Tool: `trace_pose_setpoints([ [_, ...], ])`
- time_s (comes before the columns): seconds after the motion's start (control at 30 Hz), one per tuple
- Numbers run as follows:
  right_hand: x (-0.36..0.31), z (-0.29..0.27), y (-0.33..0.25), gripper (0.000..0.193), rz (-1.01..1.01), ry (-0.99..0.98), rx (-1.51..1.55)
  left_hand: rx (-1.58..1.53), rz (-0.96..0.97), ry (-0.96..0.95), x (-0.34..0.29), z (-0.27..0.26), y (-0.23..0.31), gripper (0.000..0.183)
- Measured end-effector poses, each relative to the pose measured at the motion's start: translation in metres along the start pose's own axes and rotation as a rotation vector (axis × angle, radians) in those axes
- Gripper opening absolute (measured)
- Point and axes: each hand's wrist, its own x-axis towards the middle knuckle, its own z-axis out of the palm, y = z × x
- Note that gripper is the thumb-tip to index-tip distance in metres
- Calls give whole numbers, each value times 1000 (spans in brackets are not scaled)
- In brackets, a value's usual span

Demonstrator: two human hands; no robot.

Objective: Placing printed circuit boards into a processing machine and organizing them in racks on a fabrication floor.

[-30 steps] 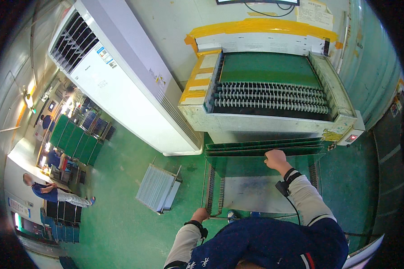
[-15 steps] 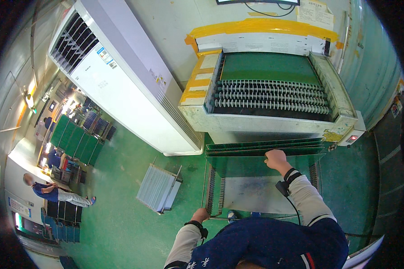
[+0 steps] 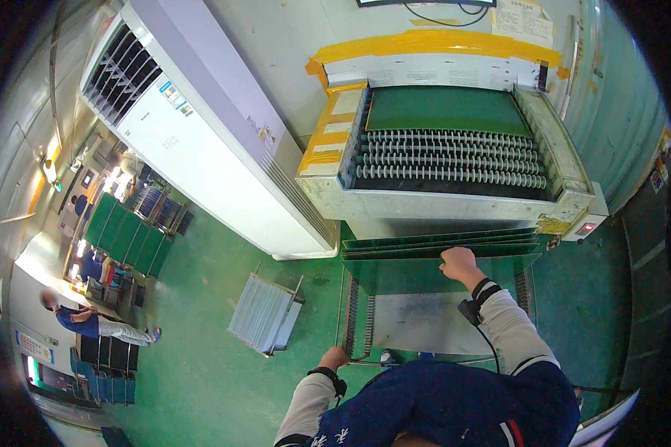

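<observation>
My right hand is closed at the top edge of the nearest green panel, which stands upright in a wire rack. Several more green panels stand behind it, close together. At the rack's near left corner, my left hand is wrapped round the metal frame. Beyond the rack is a roller machine, where a flat green board lies at the far end of the white-wheeled rollers.
A tall white air conditioner stands left of the machine. On the green floor sits a smaller rack of thin pale sheets. Far left, a person stands near dark racks. A control box with a red switch is at the machine's right.
The green board on the rollers has shifted slightly farther away. Both my hands and the racked panels have stayed in place. Another person shows in the far left background.
</observation>
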Motion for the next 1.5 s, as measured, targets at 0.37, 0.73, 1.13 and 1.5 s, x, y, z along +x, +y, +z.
trace_pose_setpoints([
  [0.37, 0, 0, 1, 25, -2, -3, -11, -72, -9, -19, -3, -4, 2, 29],
  [0.73, 6, 5, 4, 22, 11, 15, -23, -70, -41, 34, -7, -1, 2, 33],
  [1.13, -20, 12, -3, 23, -34, 49, -29, 4, -8, -10, -8, -6, 5, 25],
  [1.5, -40, -1, -10, 26, -83, 98, 0, -133, 34, 190, -13, 14, 0, 26],
])
